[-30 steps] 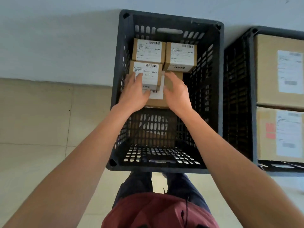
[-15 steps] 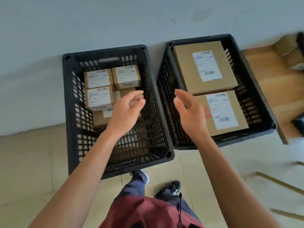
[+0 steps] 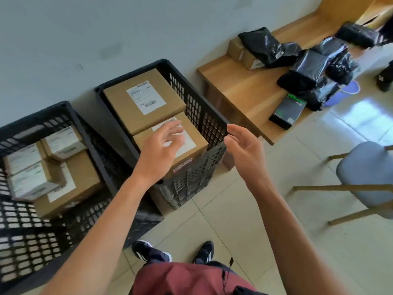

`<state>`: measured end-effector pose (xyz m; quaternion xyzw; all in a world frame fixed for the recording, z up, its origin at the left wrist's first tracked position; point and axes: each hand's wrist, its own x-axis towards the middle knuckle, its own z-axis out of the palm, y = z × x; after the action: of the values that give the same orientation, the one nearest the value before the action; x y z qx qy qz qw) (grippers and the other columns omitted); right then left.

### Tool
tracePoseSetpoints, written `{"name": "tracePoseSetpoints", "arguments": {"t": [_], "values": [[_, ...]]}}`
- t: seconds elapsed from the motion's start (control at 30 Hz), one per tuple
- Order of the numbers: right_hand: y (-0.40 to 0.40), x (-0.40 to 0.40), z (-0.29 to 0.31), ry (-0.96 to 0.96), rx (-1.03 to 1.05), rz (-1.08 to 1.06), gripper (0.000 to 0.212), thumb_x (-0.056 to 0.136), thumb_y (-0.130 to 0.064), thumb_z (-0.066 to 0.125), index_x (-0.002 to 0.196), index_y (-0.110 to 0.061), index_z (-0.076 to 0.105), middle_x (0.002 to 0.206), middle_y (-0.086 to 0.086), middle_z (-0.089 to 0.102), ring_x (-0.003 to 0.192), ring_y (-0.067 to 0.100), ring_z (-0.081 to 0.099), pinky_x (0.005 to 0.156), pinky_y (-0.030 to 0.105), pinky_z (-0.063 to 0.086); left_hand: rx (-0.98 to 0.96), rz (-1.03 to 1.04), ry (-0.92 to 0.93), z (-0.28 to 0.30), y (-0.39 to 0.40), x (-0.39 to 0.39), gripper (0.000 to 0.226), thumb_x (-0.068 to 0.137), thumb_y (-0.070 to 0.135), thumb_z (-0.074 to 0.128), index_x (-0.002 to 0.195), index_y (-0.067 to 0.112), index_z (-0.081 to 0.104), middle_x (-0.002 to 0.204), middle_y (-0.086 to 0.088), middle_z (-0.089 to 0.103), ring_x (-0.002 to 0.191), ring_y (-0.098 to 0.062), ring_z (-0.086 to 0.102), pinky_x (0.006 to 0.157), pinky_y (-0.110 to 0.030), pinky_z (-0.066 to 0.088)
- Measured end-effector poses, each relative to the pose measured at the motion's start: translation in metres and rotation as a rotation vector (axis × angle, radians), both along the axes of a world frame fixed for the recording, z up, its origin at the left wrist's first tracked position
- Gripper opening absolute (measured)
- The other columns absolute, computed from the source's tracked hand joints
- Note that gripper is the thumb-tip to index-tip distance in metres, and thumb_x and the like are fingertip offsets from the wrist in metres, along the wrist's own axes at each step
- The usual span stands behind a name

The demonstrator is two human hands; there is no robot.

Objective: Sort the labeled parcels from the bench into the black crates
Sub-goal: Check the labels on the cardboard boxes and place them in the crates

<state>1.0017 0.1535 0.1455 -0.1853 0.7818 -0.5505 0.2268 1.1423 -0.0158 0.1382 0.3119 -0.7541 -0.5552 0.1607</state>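
Two black crates stand against the wall. The left crate (image 3: 70, 116) holds several small labeled cardboard boxes (image 3: 61, 143) stacked on a larger box. The right crate (image 3: 200, 116) holds two big labeled boxes (image 3: 140, 101). My left hand (image 3: 161, 150) hovers open over the nearer big box. My right hand (image 3: 244, 152) is open in the air beside the right crate's corner, holding nothing. On the wooden bench (image 3: 240, 90) at the upper right lie black-wrapped parcels (image 3: 304, 69), small cardboard boxes (image 3: 240, 52) and a dark flat box (image 3: 288, 110).
A grey padded chair (image 3: 365, 177) with thin gold legs stands on the tiled floor at the right. A purple bucket (image 3: 348, 90) sits behind the bench end. My shoes (image 3: 148, 252) are on the floor between the crates and the chair.
Both hands have lifted out of the left crate, empty, and moved right. The view has swung right, so the bench and its parcels now show.
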Motion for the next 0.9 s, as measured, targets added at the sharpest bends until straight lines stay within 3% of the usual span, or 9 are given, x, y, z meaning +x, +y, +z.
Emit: {"name": "tracePoseSetpoints", "arguments": {"t": [0.17,0.4,0.57,0.7,0.83,0.9], "values": [[0.057,-0.04,0.012,0.038,-0.021,-0.068,0.04,0.102,-0.021,0.066,0.141,-0.026,0.061,0.138,-0.012,0.065,0.128,0.006,0.06,0.111,0.035,0.05,-0.116,-0.116,0.008,0.018,0.048,-0.057,0.038,0.104,0.027,0.061,0.141,0.024,0.061,0.131,0.016,0.067,0.12,0.007,0.06,0.109,-0.026,0.048],[0.102,-0.084,0.012,0.065,-0.015,-0.169,0.041,0.1,-0.024,0.068,0.14,-0.028,0.063,0.137,-0.012,0.066,0.126,0.004,0.061,0.112,0.04,0.05,-0.129,-0.239,0.037,0.024,0.081,-0.121,0.035,0.103,0.026,0.063,0.138,0.026,0.064,0.128,0.016,0.068,0.119,0.005,0.062,0.106,-0.025,0.05],[0.102,-0.121,0.013,0.081,-0.011,-0.22,0.039,0.1,-0.024,0.068,0.139,-0.026,0.064,0.134,-0.011,0.067,0.125,0.004,0.062,0.11,0.036,0.052,-0.119,-0.298,0.056,0.024,0.079,-0.171,0.037,0.103,0.026,0.062,0.14,0.027,0.062,0.129,0.016,0.068,0.119,0.004,0.062,0.103,-0.022,0.05],[0.091,-0.16,0.019,0.088,-0.015,-0.257,0.037,0.1,-0.019,0.068,0.137,-0.023,0.066,0.133,-0.009,0.068,0.123,0.004,0.062,0.106,0.027,0.051,-0.099,-0.321,0.08,0.026,0.064,-0.217,0.041,0.103,0.028,0.063,0.144,0.027,0.058,0.129,0.016,0.067,0.119,0.003,0.062,0.102,-0.019,0.049],[0.08,-0.196,0.021,0.095,0.008,-0.245,0.037,0.101,-0.019,0.067,0.138,-0.024,0.065,0.13,-0.011,0.067,0.125,0.005,0.061,0.09,0.007,0.048,-0.097,-0.358,0.087,0.023,0.05,-0.261,0.042,0.103,0.03,0.063,0.145,0.027,0.057,0.13,0.016,0.067,0.119,0.004,0.062,0.104,-0.023,0.05],[0.077,-0.212,0.02,0.113,0.022,-0.249,0.037,0.102,-0.021,0.066,0.139,-0.025,0.064,0.131,-0.012,0.066,0.125,0.004,0.06,0.09,0.006,0.047,-0.092,-0.39,0.084,0.021,0.047,-0.282,0.041,0.103,0.03,0.063,0.144,0.027,0.057,0.13,0.016,0.067,0.12,0.003,0.062,0.104,-0.024,0.05]]}}
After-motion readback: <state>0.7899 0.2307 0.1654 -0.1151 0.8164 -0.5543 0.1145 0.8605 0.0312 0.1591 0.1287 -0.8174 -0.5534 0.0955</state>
